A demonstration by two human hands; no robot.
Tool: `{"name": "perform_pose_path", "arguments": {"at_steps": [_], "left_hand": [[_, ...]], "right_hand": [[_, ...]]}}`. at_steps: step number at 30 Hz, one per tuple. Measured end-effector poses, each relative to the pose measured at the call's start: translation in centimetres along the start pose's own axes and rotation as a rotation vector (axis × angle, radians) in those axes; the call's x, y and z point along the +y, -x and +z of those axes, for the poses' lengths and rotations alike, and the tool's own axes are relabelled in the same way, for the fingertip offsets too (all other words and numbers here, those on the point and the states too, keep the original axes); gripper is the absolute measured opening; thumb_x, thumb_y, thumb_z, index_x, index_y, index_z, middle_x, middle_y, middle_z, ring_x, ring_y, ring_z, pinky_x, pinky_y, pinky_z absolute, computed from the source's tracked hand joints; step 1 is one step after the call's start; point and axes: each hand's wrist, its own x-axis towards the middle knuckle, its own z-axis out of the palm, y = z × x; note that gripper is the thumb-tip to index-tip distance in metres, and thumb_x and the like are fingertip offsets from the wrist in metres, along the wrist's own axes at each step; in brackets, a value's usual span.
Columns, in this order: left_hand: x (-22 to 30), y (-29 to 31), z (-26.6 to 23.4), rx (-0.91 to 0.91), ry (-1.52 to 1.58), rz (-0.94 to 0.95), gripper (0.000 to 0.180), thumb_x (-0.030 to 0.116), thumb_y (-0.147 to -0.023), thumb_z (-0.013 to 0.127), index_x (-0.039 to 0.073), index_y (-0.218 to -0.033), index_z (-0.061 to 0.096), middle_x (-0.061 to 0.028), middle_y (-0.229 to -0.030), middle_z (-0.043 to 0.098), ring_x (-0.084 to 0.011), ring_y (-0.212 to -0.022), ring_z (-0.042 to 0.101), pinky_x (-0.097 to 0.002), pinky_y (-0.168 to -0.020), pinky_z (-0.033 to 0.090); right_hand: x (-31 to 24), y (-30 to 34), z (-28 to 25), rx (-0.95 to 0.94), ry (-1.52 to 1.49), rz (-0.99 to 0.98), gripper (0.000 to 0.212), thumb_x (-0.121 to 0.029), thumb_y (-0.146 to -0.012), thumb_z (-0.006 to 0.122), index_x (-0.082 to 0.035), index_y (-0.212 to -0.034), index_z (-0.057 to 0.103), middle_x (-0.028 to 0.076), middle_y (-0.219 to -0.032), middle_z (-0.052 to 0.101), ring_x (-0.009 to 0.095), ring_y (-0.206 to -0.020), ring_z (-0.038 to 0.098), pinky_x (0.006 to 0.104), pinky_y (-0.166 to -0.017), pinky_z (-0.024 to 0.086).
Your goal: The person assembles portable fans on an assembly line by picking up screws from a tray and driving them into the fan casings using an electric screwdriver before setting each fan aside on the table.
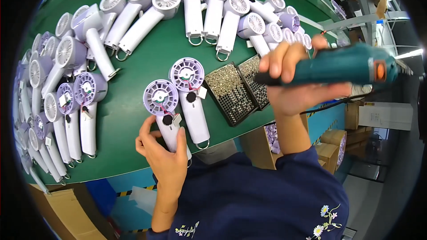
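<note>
My left hand [165, 158] is closed around the handle of a white and lilac handheld fan [171, 135], thumb on one side and fingers on the other. The fan's round head is open, showing a white centre, thin wires and a round black part below. Beside it, touching at the head, lies a second opened handheld fan [195, 118] with a metal loop at its end. My right hand [291, 95] is raised over the table's right side, wrapped around a dark green electric screwdriver [340, 66]. Its tip points right, away from the fans.
Two black perforated screw trays [235, 113] with small screws sit right of the fans. Many handheld fans [144, 31] line the green table's [129, 106] left and far sides. Cardboard boxes [73, 209] stand below the table, left and right. A dark cable [327, 106] runs at right.
</note>
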Motion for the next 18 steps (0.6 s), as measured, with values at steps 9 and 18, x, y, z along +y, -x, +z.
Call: {"name": "perform_pose_path", "arguments": {"at_steps": [9, 18], "left_hand": [[-0.5, 0.9, 2.4, 0.12, 0.214, 0.044, 0.068, 0.006, -0.084, 0.071, -0.002, -0.138, 0.031, -0.0184, -0.124, 0.049, -0.0228, -0.101, 0.054, -0.0363, -0.095, 0.039], [-0.6, 0.4, 2.9, 0.111, -0.009, 0.099, 0.061, 0.009, -0.089, 0.066, -0.005, -0.138, 0.032, -0.0142, -0.115, 0.052, -0.0218, -0.106, 0.049, -0.0368, -0.098, 0.035]], "right_hand": [[2.0, 5.3, -2.9, 0.076, -0.281, -0.014, 0.098, -0.09, -0.07, 0.043, -0.012, -0.128, 0.039, 0.012, -0.065, 0.05, 0.021, -0.042, 0.043, 0.0327, -0.039, 0.041], [2.5, 5.7, -4.3, -0.033, -0.14, 0.024, 0.087, -0.086, -0.079, 0.035, -0.019, -0.134, 0.033, 0.004, -0.068, 0.046, 0.015, -0.039, 0.044, 0.0299, -0.035, 0.041]]}}
